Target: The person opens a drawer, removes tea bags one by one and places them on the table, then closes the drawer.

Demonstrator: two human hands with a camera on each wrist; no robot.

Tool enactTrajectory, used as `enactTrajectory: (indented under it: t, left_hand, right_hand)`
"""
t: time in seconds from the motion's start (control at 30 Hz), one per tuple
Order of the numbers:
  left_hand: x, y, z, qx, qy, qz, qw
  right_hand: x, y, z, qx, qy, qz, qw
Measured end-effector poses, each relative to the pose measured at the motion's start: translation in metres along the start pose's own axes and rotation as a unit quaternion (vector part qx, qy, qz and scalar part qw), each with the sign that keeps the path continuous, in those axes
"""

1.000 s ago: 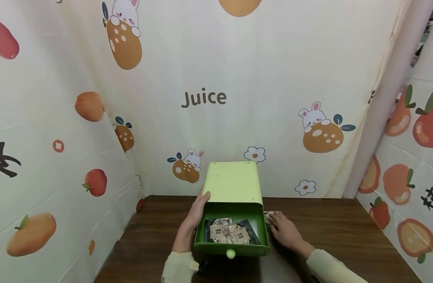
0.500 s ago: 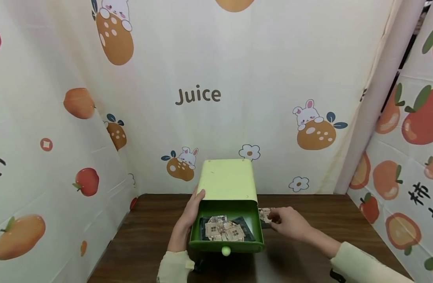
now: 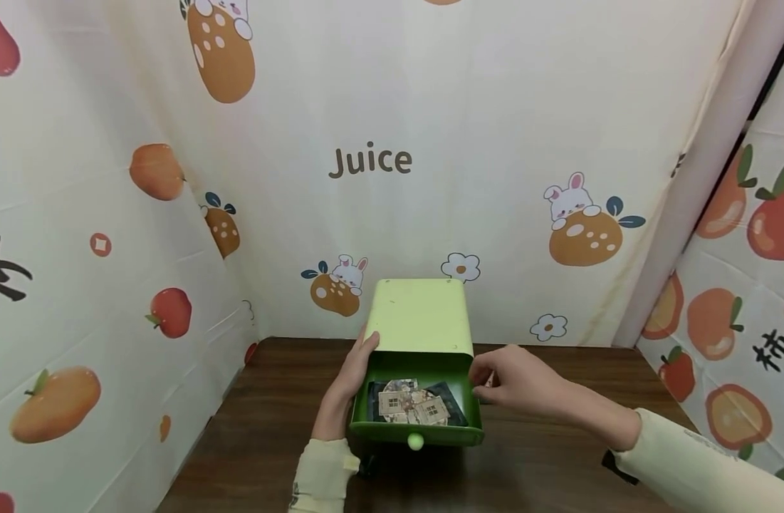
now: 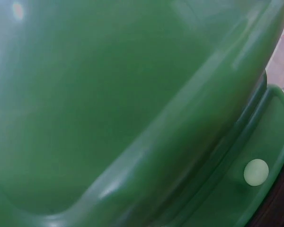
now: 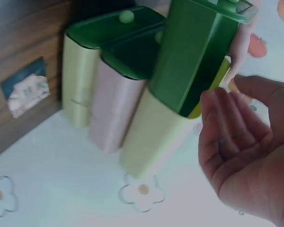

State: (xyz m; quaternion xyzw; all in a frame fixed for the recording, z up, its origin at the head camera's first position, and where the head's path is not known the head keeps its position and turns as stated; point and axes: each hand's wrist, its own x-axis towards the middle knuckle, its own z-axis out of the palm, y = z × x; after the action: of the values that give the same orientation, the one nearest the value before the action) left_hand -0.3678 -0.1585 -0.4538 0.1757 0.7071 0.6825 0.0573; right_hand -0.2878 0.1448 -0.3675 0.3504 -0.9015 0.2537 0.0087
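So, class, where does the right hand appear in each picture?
Head: right hand, right of centre, at the open drawer's right edge.
Left wrist: not in it.
Right wrist: right hand, right side, mostly lower half.
Shared landmark: the green open drawer, clear in head and right wrist.

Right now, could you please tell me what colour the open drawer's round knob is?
The round knob is pale green; the head view shows it best.
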Motion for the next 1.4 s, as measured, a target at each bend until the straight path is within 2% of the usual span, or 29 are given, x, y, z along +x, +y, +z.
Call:
enactTrajectory:
  t: [0.07,0.13,0.27,0.33,0.47,0.6,0.8,0.87,0.9,0.97,1.07,1.17,1.27,1.4]
  left_hand:
    - [0.004,0.002,-0.001,0.0,0.001,0.007,1.0]
    - [0.009,-0.002,-0.001,0.009,0.009,0.018,0.9998]
    - [0.007,-0.004,0.001,0.018,0.014,0.015,0.9996]
    - [0.003,-0.006,0.002,0.02,0.012,0.01,0.9997]
    - [-0.002,-0.009,0.004,0.017,0.004,0.011,0.9998]
    - [-0.003,-0.01,0.005,0.023,0.012,0.013,0.9996]
    - [-0.008,-0.012,0.005,0.022,0.012,0.01,0.9996]
    - [-0.008,-0.011,0.004,0.028,0.009,0.012,0.9995]
    - [-0.007,-0.01,0.004,0.032,0.009,0.016,0.9993]
    - [-0.008,-0.012,0.007,0.031,0.009,0.016,0.9993]
    - [-0.007,-0.012,0.011,0.033,0.006,0.02,0.9992]
    - [-0.005,-0.012,0.012,0.037,0.01,0.016,0.9992]
    - [-0.005,-0.011,0.01,0.033,0.017,0.014,0.9992]
    - [-0.009,-0.011,0.008,0.024,0.017,0.011,0.9995]
  right_hand:
    - [0.011,-0.008,-0.003,0.006,-0.033,-0.034,0.9988]
    - [0.022,-0.013,-0.003,0.007,-0.069,-0.071,0.995]
    - [0.036,-0.02,0.007,-0.001,-0.123,-0.139,0.9827]
    - [0.041,-0.022,0.014,-0.014,-0.135,-0.162,0.9774]
    - [0.049,-0.02,0.026,-0.029,-0.15,-0.163,0.9748]
    - [0.058,-0.012,0.035,-0.047,-0.174,-0.172,0.9685]
    - [0.064,0.0,0.048,-0.1,-0.191,-0.26,0.9414]
    - [0.063,0.002,0.051,-0.122,-0.194,-0.277,0.9331]
    - [0.063,0.003,0.051,-0.134,-0.196,-0.28,0.93]
    - [0.057,0.002,0.052,-0.15,-0.215,-0.26,0.9293]
    - [0.048,-0.002,0.051,-0.17,-0.247,-0.204,0.9318]
    - [0.043,-0.006,0.049,-0.2,-0.268,-0.156,0.9293]
    - [0.042,-0.009,0.05,-0.241,-0.264,-0.147,0.9224]
    - [0.044,-0.011,0.053,-0.292,-0.241,-0.166,0.9107]
